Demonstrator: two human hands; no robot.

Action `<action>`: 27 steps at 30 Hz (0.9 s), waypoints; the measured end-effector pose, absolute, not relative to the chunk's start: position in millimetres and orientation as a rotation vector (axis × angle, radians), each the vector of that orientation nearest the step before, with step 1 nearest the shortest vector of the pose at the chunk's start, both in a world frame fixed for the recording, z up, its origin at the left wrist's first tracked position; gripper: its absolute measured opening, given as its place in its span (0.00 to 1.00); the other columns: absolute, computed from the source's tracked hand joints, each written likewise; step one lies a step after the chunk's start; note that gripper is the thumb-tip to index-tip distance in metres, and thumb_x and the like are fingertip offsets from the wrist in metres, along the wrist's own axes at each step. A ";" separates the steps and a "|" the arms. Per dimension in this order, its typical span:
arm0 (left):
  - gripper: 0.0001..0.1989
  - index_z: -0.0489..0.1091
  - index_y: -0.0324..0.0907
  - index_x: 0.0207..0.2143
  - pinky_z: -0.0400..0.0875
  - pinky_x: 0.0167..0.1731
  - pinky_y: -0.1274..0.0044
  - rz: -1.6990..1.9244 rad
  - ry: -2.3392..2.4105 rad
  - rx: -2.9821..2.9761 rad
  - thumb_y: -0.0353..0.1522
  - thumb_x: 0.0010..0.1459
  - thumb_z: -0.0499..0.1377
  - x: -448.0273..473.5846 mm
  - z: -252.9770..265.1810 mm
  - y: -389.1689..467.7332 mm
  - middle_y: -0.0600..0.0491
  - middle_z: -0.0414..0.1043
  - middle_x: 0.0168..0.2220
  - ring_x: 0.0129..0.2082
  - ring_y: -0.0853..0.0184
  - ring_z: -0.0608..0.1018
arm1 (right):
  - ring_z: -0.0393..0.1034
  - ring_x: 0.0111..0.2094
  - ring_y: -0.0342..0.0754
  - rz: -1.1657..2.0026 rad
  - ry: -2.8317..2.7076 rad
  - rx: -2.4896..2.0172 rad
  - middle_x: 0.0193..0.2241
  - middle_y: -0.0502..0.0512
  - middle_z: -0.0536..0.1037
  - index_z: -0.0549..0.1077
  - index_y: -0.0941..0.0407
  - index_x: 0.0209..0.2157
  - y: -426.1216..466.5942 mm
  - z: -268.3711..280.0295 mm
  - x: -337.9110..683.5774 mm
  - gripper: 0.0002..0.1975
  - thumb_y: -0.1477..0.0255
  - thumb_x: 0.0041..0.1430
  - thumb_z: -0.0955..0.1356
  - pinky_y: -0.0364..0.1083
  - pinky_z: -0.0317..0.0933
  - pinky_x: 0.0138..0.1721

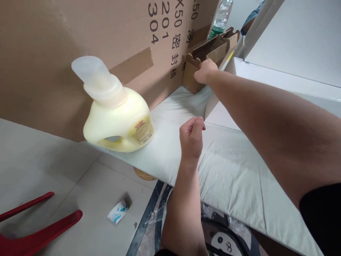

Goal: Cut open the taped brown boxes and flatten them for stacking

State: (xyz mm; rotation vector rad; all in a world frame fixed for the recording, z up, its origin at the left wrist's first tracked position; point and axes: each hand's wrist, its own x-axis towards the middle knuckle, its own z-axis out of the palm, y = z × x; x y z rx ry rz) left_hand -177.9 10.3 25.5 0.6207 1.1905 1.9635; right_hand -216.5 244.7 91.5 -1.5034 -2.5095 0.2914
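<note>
My right hand (205, 71) reaches far forward and is closed on the near edge of a small open cardboard box (192, 73); its fingertips are hidden. The box stands against a big printed carton at the far end of a pale cloth-covered surface (170, 149). Above the cloth, my left hand (191, 138) is curled into a fist, and nothing shows in it. To its left stands a pale yellow detergent jug (117, 117) with a translucent cap and a handle, apart from the hand.
The big carton (128, 32) walls off the back left. A clear bottle with green (220, 19) is behind the small box. On the right is a white box-like unit (279, 78). Red legs (61, 222) and a small white-and-blue packet (118, 212) are at floor level.
</note>
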 end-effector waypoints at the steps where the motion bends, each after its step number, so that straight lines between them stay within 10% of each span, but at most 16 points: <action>1: 0.21 0.58 0.43 0.19 0.45 0.22 0.75 1.974 1.188 0.622 0.40 0.61 0.59 -177.1 26.3 11.1 0.61 0.45 0.18 0.19 0.74 0.50 | 0.63 0.67 0.66 0.300 -2.501 -1.502 0.65 0.83 0.65 0.70 0.77 0.59 237.5 93.0 -214.7 0.21 0.81 0.67 0.64 0.60 0.56 0.66; 7: 0.21 0.55 0.44 0.18 0.44 0.19 0.75 2.214 1.276 0.640 0.37 0.62 0.58 -177.4 42.7 0.1 0.60 0.44 0.16 0.17 0.74 0.50 | 0.67 0.65 0.62 0.331 -2.591 -1.289 0.64 0.66 0.71 0.76 0.64 0.56 163.2 85.6 -192.2 0.19 0.77 0.65 0.66 0.57 0.62 0.64; 21: 0.21 0.55 0.44 0.15 0.45 0.17 0.75 2.651 1.286 0.614 0.35 0.54 0.62 -166.6 81.7 -25.9 0.58 0.44 0.15 0.14 0.74 0.51 | 0.82 0.49 0.59 0.225 -2.632 -0.590 0.51 0.66 0.82 0.75 0.54 0.49 39.7 73.9 69.6 0.12 0.76 0.67 0.64 0.58 0.77 0.45; 27: 0.07 0.62 0.44 0.25 0.62 0.27 0.77 2.593 1.267 0.652 0.31 0.50 0.60 -137.8 66.7 6.1 0.59 0.57 0.22 0.23 0.71 0.65 | 0.84 0.41 0.61 0.145 -2.455 -0.650 0.37 0.58 0.86 0.75 0.34 0.57 9.2 84.5 163.2 0.31 0.77 0.56 0.69 0.62 0.76 0.33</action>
